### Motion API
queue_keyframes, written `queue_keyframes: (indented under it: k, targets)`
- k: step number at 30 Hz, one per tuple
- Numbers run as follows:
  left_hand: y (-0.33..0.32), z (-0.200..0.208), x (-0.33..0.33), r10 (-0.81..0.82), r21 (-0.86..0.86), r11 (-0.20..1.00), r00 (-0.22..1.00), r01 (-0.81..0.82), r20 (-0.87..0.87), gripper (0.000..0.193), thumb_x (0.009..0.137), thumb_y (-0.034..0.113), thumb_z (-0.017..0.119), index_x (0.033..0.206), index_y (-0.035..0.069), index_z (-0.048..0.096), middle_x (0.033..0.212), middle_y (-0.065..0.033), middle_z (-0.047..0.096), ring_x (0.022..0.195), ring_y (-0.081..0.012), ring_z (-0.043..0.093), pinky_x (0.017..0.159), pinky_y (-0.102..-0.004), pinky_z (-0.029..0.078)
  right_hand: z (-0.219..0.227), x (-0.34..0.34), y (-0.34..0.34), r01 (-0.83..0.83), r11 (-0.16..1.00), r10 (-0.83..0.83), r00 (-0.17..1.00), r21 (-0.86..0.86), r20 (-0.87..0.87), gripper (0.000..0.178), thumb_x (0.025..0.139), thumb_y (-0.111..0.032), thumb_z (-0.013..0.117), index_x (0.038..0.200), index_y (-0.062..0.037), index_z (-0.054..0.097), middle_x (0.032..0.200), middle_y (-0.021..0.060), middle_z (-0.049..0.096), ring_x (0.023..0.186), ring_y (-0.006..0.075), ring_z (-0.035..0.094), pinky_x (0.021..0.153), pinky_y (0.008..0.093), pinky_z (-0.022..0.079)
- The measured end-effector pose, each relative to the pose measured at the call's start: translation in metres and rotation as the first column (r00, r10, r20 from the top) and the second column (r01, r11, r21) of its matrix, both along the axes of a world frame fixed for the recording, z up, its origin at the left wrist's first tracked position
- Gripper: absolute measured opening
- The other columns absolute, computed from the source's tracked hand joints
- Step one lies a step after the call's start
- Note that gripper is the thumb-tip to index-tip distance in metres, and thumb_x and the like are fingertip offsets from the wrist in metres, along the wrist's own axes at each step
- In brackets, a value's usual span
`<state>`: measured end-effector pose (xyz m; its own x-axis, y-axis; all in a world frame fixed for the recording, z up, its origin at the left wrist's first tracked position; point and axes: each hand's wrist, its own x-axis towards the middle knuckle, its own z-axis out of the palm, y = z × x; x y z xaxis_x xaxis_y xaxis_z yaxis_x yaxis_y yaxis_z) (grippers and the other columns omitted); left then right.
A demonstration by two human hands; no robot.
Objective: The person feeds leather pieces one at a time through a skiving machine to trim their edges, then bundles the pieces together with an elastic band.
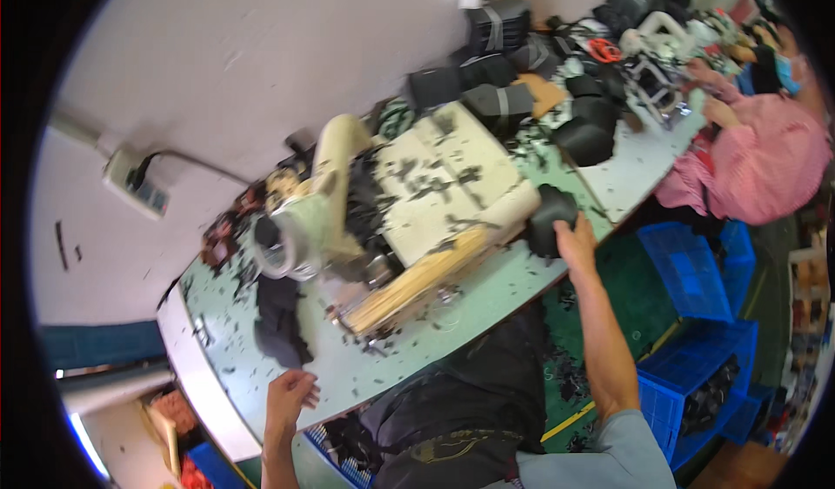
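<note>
The right hand (pixel 576 239) is grasping a black pad (pixel 550 215) at the right end of the cream machine (pixel 500 154), while the left hand (pixel 291 395) is hanging empty, fingers loosely curled, near the table (pixel 348 372). Work is seemingly running midway (scraps (pixel 424 182) are littering the machine); whether the black stacks (pixel 500 24) behind are finished, I cannot tell.

We have a pale green table (pixel 348 385), sprinkled with black scraps (pixel 247 275). On it we see a cream machine (pixel 339 146), a dark piece (pixel 280 315) to its left, and black stacks (pixel 500 24) along the back. A black pad (pixel 548 215) is at the machine's right end. On our green floor (pixel 619 276) are blue crates (pixel 685 267) and more scraps.
</note>
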<state>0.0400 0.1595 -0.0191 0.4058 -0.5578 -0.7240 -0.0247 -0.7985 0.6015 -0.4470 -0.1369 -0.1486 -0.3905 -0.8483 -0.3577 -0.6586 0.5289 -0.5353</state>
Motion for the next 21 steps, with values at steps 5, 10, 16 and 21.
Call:
queue_keyframes:
  k: [5, 10, 16, 21]
  targets:
    - [-0.018, -0.027, 0.015, 0.094, -0.09, 0.991, 0.995, -0.095, -0.019, 0.02, 0.096, 0.017, 0.065, 0.103, -0.001, 0.069, 0.082, -0.0063, 0.068, 0.066, -0.0122, 0.061, 0.057, -0.0254, 0.05, -0.024, -0.025, 0.0, -0.254, 0.916, 0.24, 0.967, -0.31, -0.086, 0.071, 0.095, -0.027, 0.058, 0.149, 0.0101, 0.032, 0.154, 0.0302, 0.035, 0.145, 0.0399, 0.032, 0.121, 0.0421, 0.021]
    - [-0.01, -0.04, 0.063, 0.213, -0.089, 0.977, 0.935, -0.195, 0.283, 0.027, 0.095, 0.023, 0.065, 0.108, 0.0, 0.066, 0.091, -0.0067, 0.067, 0.073, -0.0142, 0.063, 0.059, -0.0273, 0.05, 0.016, 0.021, 0.057, 0.022, 0.784, 0.065, 0.991, -0.62, 0.118, 0.046, 0.103, -0.025, 0.055, 0.14, 0.0031, 0.049, 0.134, 0.0222, 0.054, 0.128, 0.0316, 0.05, 0.107, 0.0409, 0.04]
    - [-0.007, -0.086, 0.112, 0.223, -0.185, 0.972, 0.828, -0.146, 0.515, 0.051, 0.094, 0.04, 0.062, 0.122, -0.003, 0.063, 0.108, -0.0173, 0.07, 0.096, -0.0273, 0.068, 0.083, -0.0384, 0.053, 0.082, 0.15, 0.187, -0.494, 0.854, 0.403, 0.432, -0.162, 0.807, 0.015, 0.1, -0.009, 0.056, 0.112, -0.0028, 0.064, 0.092, 0.0046, 0.067, 0.082, 0.0093, 0.064, 0.068, 0.0229, 0.053]
    - [-0.081, -0.089, 0.111, 0.006, 0.025, 0.999, 0.737, -0.031, 0.676, 0.062, 0.093, 0.053, 0.058, 0.127, 0.002, 0.063, 0.117, -0.0219, 0.066, 0.113, -0.0356, 0.062, 0.097, -0.0447, 0.047, 0.056, 0.264, 0.207, -0.651, 0.709, 0.501, 0.195, -0.271, 0.843, 0.038, 0.099, -0.013, 0.059, 0.135, -0.0008, 0.054, 0.119, 0.0165, 0.065, 0.105, 0.0213, 0.066, 0.083, 0.032, 0.057]
